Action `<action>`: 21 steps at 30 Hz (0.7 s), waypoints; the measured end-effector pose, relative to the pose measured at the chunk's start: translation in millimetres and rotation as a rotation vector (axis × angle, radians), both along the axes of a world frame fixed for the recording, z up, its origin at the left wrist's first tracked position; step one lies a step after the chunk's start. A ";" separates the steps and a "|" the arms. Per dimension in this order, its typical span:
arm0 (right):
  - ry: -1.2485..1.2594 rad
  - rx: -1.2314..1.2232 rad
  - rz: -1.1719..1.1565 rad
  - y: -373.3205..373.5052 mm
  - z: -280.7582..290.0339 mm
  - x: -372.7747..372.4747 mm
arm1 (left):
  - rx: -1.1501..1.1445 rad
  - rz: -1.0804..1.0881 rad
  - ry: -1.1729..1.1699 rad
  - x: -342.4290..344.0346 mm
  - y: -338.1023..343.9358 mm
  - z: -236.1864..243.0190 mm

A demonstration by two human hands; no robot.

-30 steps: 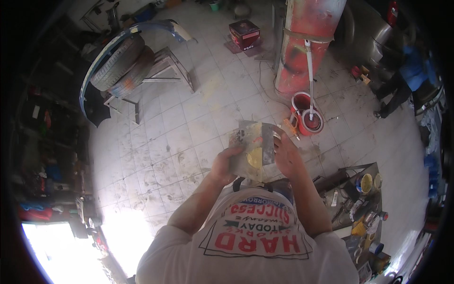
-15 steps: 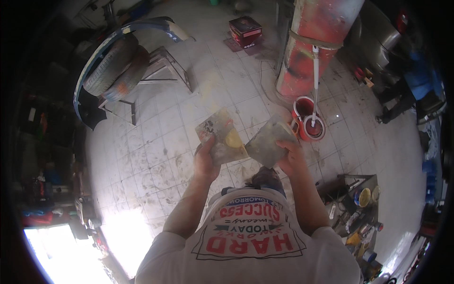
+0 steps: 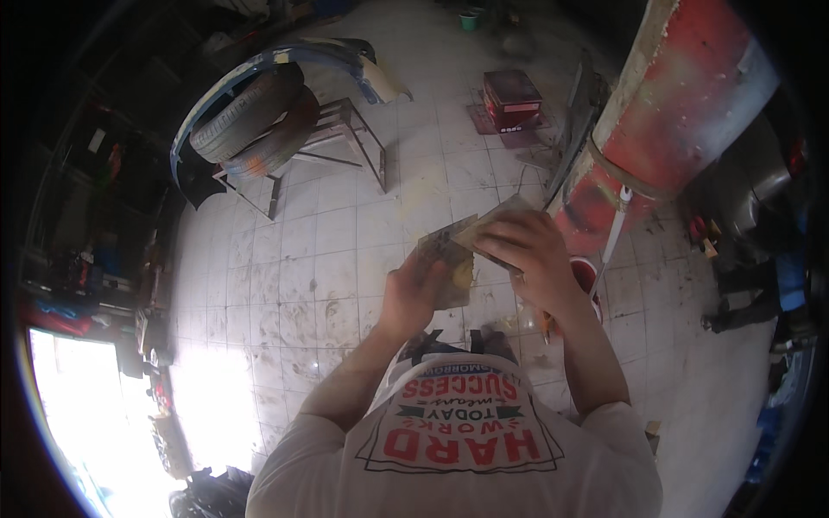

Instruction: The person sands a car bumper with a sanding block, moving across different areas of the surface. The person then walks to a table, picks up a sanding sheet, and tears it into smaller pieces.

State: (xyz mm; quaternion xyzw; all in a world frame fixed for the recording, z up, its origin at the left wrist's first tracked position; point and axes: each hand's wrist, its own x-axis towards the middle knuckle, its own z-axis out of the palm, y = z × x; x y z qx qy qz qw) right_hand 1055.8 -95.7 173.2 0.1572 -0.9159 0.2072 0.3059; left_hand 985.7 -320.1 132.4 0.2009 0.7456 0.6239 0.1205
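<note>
My left hand [image 3: 413,295] is closed on a thin, flat, grey square plate [image 3: 452,298]. A smear of yellow paste [image 3: 464,275] lies on this plate, close to its right edge. My right hand [image 3: 534,252] grips a second thin, flat plate [image 3: 509,207], its fingers spread over the upper side. The second plate is tilted and overlaps the upper right corner of the first. Whether the two plates touch cannot be made out. Both are held in front of my body, above the tiled floor.
A car bumper [image 3: 186,129] rests over stacked tires [image 3: 250,121] on a metal stand [image 3: 370,147]. A red box [image 3: 511,102] sits ahead. To the right are a red-stained pillar [image 3: 665,112], a red bucket [image 3: 585,274] with a mop handle, and a person in blue [image 3: 789,281].
The right hand has turned over and raised its plate, bringing it over the corner of the left one. The left hand has moved right. My view has swung left.
</note>
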 end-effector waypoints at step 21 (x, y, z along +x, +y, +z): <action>-0.286 -0.484 0.422 -34.2 -58.3 -277.9 | 0.555 0.416 -0.537 -287.4 8.9 -11.8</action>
